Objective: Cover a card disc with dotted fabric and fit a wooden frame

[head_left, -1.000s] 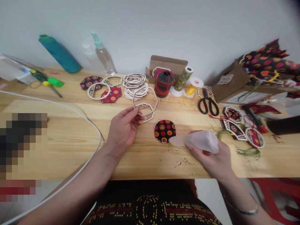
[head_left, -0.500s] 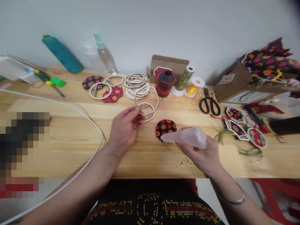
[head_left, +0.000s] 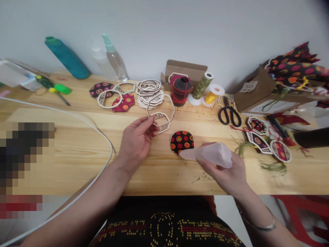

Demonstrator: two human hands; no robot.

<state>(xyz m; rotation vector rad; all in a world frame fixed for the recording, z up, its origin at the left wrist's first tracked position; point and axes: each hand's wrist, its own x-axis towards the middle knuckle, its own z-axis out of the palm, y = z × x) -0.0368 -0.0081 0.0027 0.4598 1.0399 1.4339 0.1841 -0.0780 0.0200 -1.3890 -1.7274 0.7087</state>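
Note:
Between its thumb and fingers, my left hand (head_left: 136,142) pinches a thin pale wooden frame (head_left: 174,107). Under that frame is a smaller lattice-cut wooden piece (head_left: 164,129); whether the hand also touches it, I cannot tell. My right hand (head_left: 230,176) is wrapped round a translucent white glue bottle (head_left: 213,154), held tilted with its nozzle pointing left. The nozzle tip is over the lower edge of a rounded black fabric-covered piece (head_left: 182,140) with red and orange flower dots. That piece lies flat on the wooden table (head_left: 154,178).
Stacked wooden frames (head_left: 149,89) stand behind my left hand. Thread spools (head_left: 181,91), black scissors (head_left: 229,115) and a cardboard box (head_left: 253,92) line the back. Finished ornaments (head_left: 258,142) lie at right. A white cable (head_left: 102,137) crosses the left side.
My right hand moved the glue bottle left along the fabric piece's lower edge, then slightly back right. My left hand keeps its hold on the wooden frame.

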